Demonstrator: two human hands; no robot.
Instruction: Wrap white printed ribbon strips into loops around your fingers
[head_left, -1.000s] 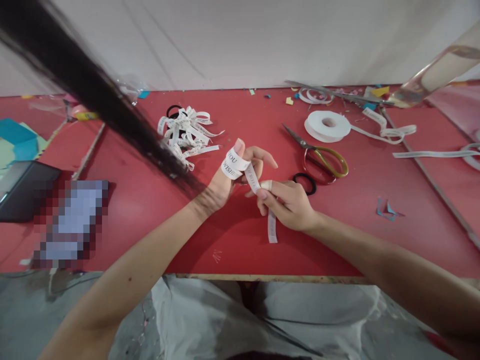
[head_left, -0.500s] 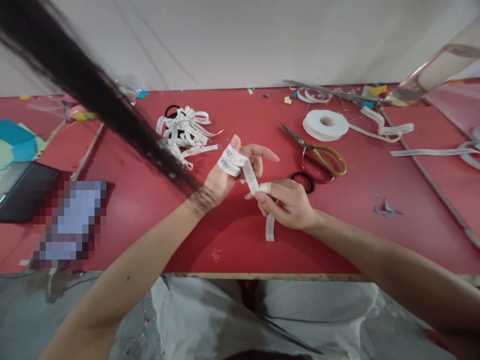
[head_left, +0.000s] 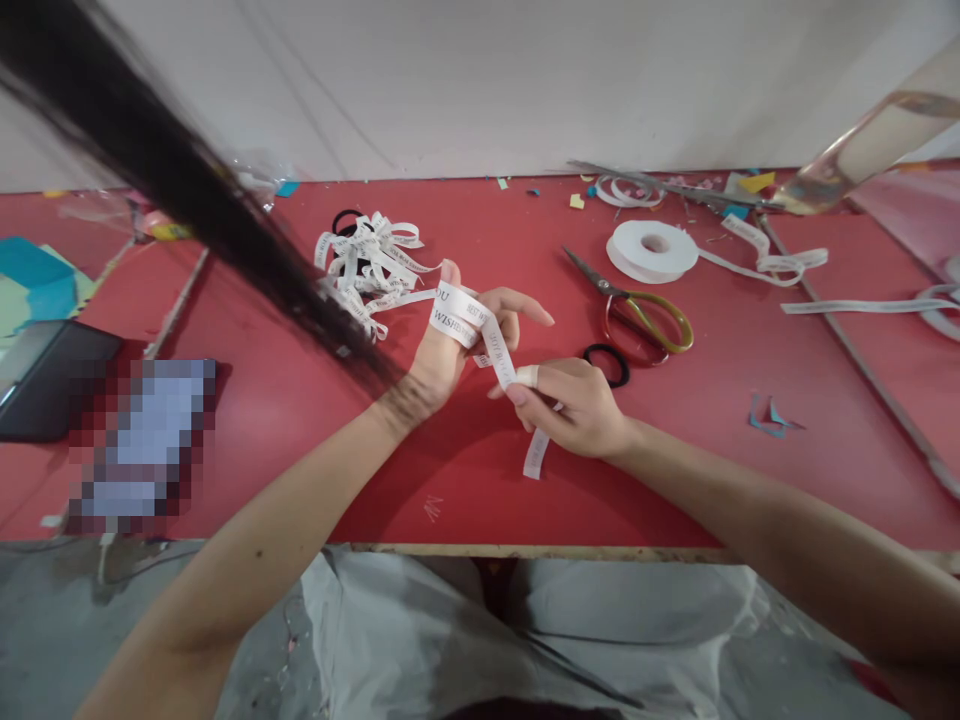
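White ribbon [head_left: 454, 312] with dark printed lettering is looped around the thumb of my left hand [head_left: 439, 355]. The index finger of that hand stretches to the right, while its other fingers curl behind the ribbon. A strip runs down to my right hand [head_left: 574, 405], which pinches it between thumb and fingers; a light wrap covers one fingertip. The loose ribbon end [head_left: 535, 455] hangs below the right hand. Just beyond that hand lies a black hair tie [head_left: 607, 366]. Scissors [head_left: 630, 305] with yellowish handles rest farther back, partly spread.
Printed ribbon loops [head_left: 375, 262] are heaped behind my left hand. A white ribbon roll [head_left: 651, 250] lies at the back right, trailing its tail. On the left are a phone [head_left: 154, 435] and a black flat case [head_left: 56, 380]. Blue scraps [head_left: 772, 415] lie on the red table [head_left: 675, 480].
My left hand has shifted slightly left, and the ribbon around its thumb shows more lettering. The loose ribbon end has swung a little left. My right hand stays nearly in place.
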